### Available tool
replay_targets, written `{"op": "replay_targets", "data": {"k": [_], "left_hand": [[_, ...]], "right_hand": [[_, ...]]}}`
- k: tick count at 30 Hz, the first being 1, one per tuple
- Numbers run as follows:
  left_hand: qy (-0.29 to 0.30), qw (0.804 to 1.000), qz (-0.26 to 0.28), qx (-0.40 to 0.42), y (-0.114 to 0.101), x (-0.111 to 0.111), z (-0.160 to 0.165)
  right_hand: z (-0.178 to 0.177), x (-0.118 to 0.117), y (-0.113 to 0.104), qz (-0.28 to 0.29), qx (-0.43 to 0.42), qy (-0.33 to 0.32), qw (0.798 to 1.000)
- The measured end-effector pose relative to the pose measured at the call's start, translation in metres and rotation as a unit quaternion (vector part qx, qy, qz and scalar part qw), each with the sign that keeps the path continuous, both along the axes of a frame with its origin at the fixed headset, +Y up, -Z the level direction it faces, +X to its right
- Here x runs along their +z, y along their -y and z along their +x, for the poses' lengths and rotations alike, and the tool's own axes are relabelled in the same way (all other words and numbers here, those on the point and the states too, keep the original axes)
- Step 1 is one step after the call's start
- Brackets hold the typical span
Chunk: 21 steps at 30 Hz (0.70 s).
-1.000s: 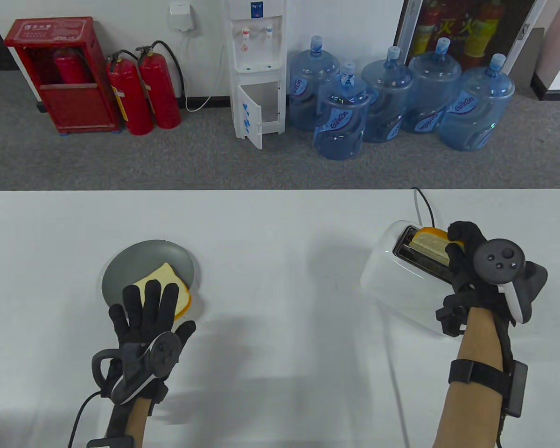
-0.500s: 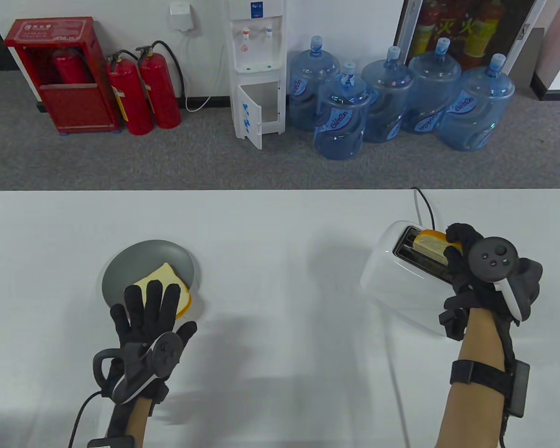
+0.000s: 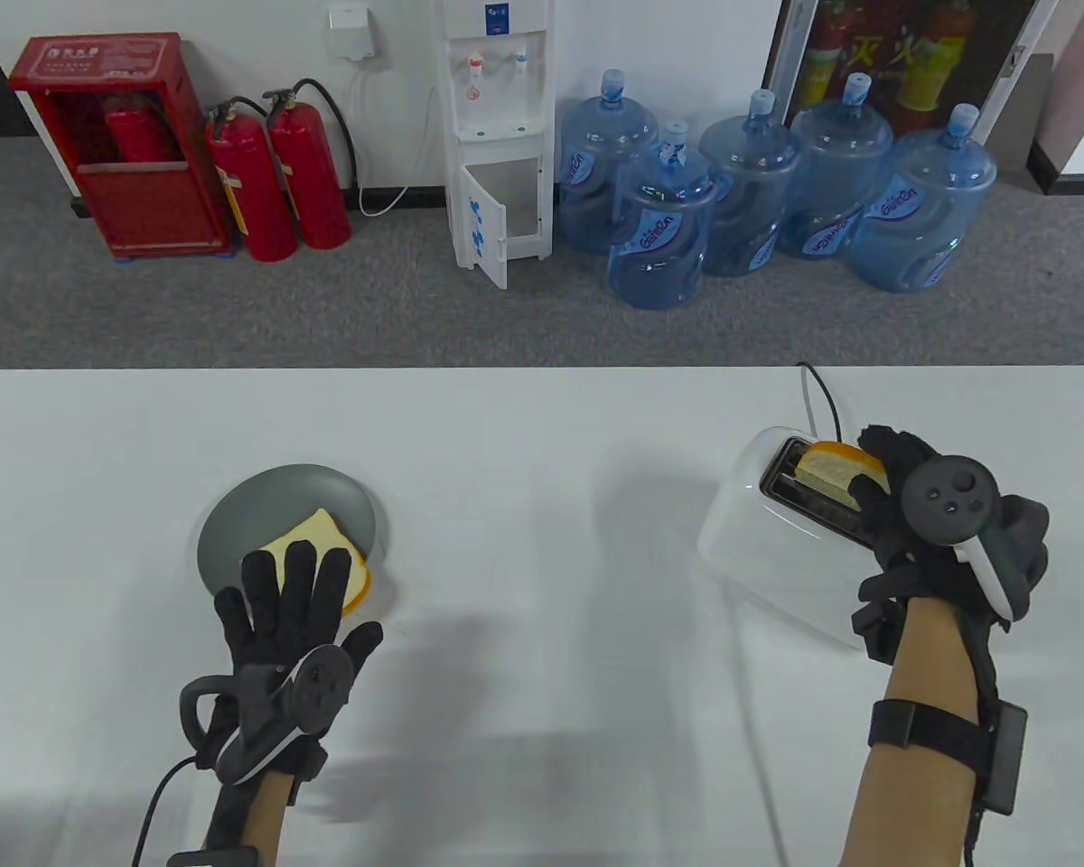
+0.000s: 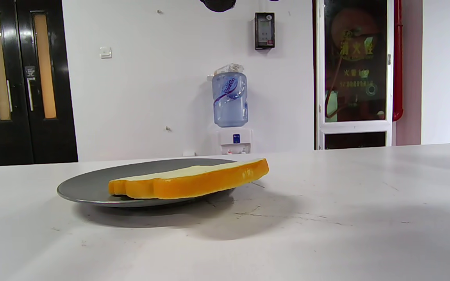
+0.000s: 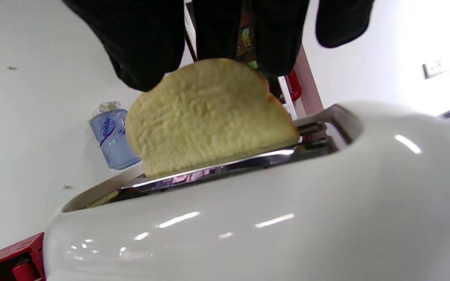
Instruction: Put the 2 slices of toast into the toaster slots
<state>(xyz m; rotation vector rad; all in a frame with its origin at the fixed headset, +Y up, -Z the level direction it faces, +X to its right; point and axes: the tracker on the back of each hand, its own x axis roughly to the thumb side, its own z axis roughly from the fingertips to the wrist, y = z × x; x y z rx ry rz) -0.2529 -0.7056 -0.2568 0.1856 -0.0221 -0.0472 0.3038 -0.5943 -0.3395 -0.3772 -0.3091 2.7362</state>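
Observation:
A white toaster (image 3: 759,551) lies at the right of the table, its slots facing up and away. My right hand (image 3: 872,471) grips one toast slice (image 3: 827,470) by its top edge. In the right wrist view the slice (image 5: 205,117) stands upright with its lower edge inside a slot of the toaster (image 5: 248,218), and my fingers (image 5: 147,47) pinch it from above. The second slice (image 3: 321,537) lies flat on a grey plate (image 3: 262,506) at the left. My left hand (image 3: 312,596) is spread flat over the slice's near edge. Whether it touches the slice I cannot tell.
The toaster's cord (image 3: 822,397) runs off the far table edge. The white table (image 3: 542,506) lies between plate and toaster. In the left wrist view the slice (image 4: 193,181) overhangs the plate (image 4: 92,187) on the right. Water bottles and extinguishers stand on the floor beyond.
My right hand has shifted slightly left and away, still holding the slice at the slot. The left hand has stayed where it was.

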Motion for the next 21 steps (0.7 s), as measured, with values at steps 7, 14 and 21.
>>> {"op": "replay_targets", "data": {"k": [7,14,21], "left_hand": [[0.007,1.0,0.0,0.007,0.0,0.002,0.003],[0.016,1.0,0.005,0.016,-0.002,0.005,0.006],[0.019,1.0,0.003,0.018,-0.002,0.005,0.006]], "right_hand": [[-0.008,0.01,-0.016,0.02,0.008,0.0,1.0],[-0.01,0.032,-0.047,0.069,0.007,-0.005,0.998],[-0.004,0.065,-0.081,0.121,-0.018,0.0,0.992]]}}
